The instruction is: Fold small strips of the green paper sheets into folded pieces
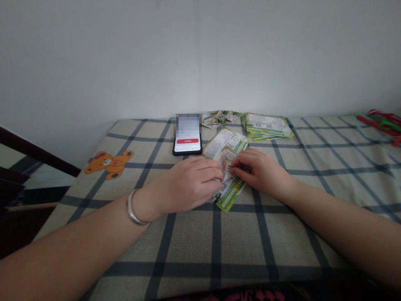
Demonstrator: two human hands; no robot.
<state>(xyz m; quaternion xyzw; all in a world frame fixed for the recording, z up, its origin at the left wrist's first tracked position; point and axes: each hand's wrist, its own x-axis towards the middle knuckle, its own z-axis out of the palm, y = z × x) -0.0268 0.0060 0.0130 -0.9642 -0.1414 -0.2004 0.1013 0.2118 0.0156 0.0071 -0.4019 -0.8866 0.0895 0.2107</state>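
fingers of the left hand (192, 182) bend inward over the left side of some green and white printed paper (228, 156), tips drawn close to the thumb; whether they grip an edge, i cannot tell. thumb and forefinger of the right hand (260, 169) nearly meet at the paper's other side, a narrow gap between them, and whether a layer is pinched there is unclear too. the paper lies to the right of the phone (188, 133) and nearer than it, a corner close to the phone's lower right; layers overlap between the 2 hands. the left hand is just in front of the phone, the right hand farther to its right. close beside the phone's right edge sits a heap of small folded pieces (219, 119) in similar colours, and past that, to the phone's right, a stack of printed sheets (266, 125). an orange bear shape (108, 164) lies left of the phone and nearer, and a red and green bundle (384, 125) is well apart to the phone's right. a checked cloth (188, 255) spreads under the phone.
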